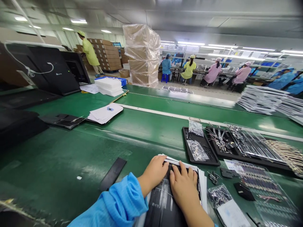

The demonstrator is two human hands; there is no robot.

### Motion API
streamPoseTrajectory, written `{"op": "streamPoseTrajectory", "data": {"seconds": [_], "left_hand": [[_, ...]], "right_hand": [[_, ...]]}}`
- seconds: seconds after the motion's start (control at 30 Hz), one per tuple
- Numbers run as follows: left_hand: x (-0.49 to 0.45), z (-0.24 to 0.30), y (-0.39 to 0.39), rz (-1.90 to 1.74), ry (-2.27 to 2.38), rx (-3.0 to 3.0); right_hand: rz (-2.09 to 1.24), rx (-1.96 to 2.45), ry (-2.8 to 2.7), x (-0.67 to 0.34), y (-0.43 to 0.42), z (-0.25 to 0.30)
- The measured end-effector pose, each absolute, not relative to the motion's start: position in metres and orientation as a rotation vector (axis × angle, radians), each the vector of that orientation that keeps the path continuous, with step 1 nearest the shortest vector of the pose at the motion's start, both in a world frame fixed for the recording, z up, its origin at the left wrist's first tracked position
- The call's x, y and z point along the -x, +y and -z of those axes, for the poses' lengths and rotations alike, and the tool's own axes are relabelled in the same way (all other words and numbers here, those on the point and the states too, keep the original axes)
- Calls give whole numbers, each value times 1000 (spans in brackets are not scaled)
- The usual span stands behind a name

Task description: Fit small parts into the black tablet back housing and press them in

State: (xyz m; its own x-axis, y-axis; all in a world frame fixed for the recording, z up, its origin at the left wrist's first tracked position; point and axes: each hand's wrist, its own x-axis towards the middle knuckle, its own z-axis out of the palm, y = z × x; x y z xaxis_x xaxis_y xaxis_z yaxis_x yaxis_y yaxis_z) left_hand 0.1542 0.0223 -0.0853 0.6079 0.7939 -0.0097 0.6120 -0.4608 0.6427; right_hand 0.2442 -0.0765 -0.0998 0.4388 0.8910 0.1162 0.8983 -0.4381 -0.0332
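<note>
While both hands press on it | left hand (153, 171) and right hand (183, 189) spread, fingers flat | black flat panel (163, 205) lies on white sheets (203, 189), on green conveyor belt (71, 151) | looks thin, stiff, slick; safest held by its edges

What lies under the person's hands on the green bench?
The left hand and right hand rest on a black panel lying on white sheets. The panel under the palms is covered, and so is whatever lies beneath the sheets.
</note>
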Motion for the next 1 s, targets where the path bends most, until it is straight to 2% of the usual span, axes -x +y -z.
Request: {"op": "streamPoseTrajectory", "data": {"seconds": [0.43,0.73,0.9,1.0], "left_hand": [[-161,90,24,-357,1370,-1960],[-160,86,19,-403,1339,-1897],[-157,79,24,-377,1225,-1904],[-153,74,24,-378,1156,-1868]], "right_hand": [[120,2548,-1538,-242,-78,96],[37,2432,-1522,-248,-78,94],[236,2210,-1394,-308,-133,77],[41,2547,-1039,-361,-178,69]]}}
